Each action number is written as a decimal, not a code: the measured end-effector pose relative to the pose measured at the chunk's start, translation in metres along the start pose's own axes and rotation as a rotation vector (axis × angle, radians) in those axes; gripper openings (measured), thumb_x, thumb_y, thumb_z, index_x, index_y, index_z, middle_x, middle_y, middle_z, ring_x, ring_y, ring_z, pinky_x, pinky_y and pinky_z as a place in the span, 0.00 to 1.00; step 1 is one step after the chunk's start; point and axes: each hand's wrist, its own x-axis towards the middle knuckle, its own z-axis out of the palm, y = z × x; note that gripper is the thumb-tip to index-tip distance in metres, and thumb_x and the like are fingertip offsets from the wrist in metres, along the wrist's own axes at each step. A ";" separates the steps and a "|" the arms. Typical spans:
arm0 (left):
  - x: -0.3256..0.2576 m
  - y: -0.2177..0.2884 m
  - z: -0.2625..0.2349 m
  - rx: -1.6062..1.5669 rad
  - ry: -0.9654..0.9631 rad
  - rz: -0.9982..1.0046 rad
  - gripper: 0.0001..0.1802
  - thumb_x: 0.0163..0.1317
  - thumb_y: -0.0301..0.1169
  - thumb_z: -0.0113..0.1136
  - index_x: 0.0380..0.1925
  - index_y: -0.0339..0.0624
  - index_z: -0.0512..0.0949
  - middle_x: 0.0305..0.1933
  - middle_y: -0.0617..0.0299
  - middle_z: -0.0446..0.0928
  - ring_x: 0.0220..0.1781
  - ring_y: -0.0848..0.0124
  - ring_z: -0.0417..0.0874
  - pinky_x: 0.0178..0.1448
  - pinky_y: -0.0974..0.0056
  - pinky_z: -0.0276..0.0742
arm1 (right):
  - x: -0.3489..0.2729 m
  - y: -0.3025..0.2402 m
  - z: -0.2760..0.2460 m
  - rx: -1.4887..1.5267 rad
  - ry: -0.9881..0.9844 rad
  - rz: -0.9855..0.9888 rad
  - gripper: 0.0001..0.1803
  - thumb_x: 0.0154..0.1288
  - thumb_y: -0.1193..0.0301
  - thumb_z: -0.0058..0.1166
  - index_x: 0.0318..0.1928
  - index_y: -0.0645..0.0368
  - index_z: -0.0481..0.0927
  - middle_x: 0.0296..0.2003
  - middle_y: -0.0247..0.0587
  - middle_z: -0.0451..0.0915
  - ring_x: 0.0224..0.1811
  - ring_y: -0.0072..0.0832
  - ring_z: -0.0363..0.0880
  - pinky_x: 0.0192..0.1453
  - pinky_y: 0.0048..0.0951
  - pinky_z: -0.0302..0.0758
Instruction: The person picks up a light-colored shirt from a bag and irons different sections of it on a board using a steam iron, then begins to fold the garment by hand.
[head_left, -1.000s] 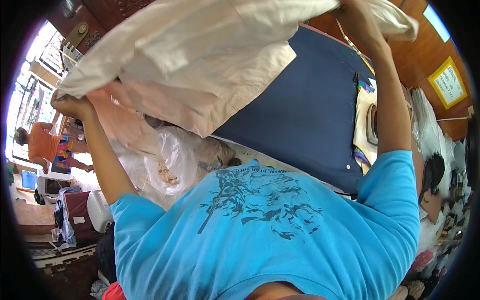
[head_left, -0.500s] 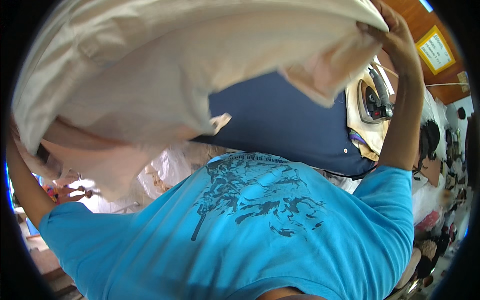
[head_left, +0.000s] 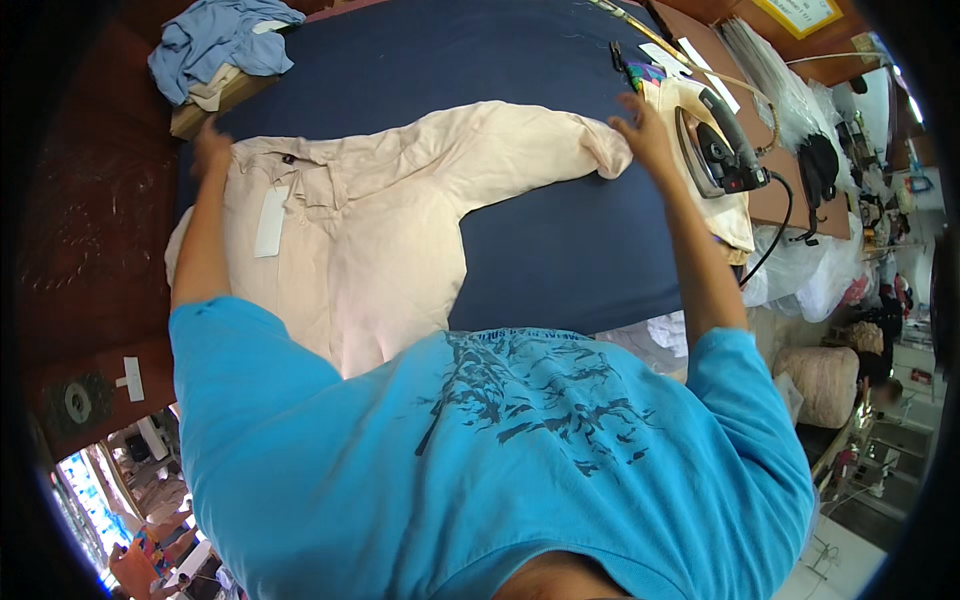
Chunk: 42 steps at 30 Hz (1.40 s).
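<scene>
A cream long-sleeved shirt (head_left: 388,225) lies spread on the dark blue padded table (head_left: 575,250). Its collar is at the left, with a white tag (head_left: 271,222) on the front; one sleeve stretches to the right and its lower end drops toward my body. Beside the collar end is my left hand (head_left: 210,152), blurred, so its fingers and any contact with the cloth are unclear. Just past the sleeve's cuff (head_left: 608,150) is my right hand (head_left: 648,135), open with fingers apart and nothing in it.
An iron (head_left: 727,150) with a black cord rests on folded cream cloth (head_left: 735,212) right of my right hand. A crumpled blue garment (head_left: 222,45) sits on a wooden block (head_left: 225,108) at the far left. Clear plastic bags (head_left: 800,275) hang beyond the right edge.
The shirt, held up and spread between both hands before, now lies on the table. My right hand has let go of it and come down; my left hand has moved right, beside the collar.
</scene>
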 end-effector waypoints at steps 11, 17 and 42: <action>-0.199 0.105 0.001 0.008 -0.097 0.639 0.26 0.51 0.46 0.59 0.46 0.42 0.72 0.45 0.55 0.77 0.46 0.59 0.78 0.50 0.58 0.69 | -0.066 0.000 0.050 -0.230 -0.047 -0.291 0.24 0.51 0.70 0.57 0.51 0.55 0.70 0.52 0.45 0.68 0.55 0.44 0.65 0.58 0.41 0.62; -0.224 0.095 0.002 0.046 -0.313 -0.111 0.27 0.55 0.48 0.54 0.49 0.41 0.71 0.44 0.53 0.78 0.47 0.56 0.78 0.49 0.56 0.71 | -0.014 0.029 0.068 0.233 0.474 0.244 0.31 0.55 0.58 0.57 0.53 0.66 0.68 0.51 0.52 0.70 0.54 0.43 0.68 0.56 0.39 0.64; -0.027 0.097 0.129 -0.420 -0.171 -0.001 0.15 0.58 0.31 0.54 0.44 0.39 0.76 0.44 0.52 0.79 0.46 0.63 0.79 0.51 0.64 0.71 | 0.000 0.052 0.052 1.656 0.010 0.558 0.19 0.63 0.69 0.50 0.53 0.64 0.69 0.45 0.40 0.77 0.47 0.27 0.75 0.55 0.28 0.69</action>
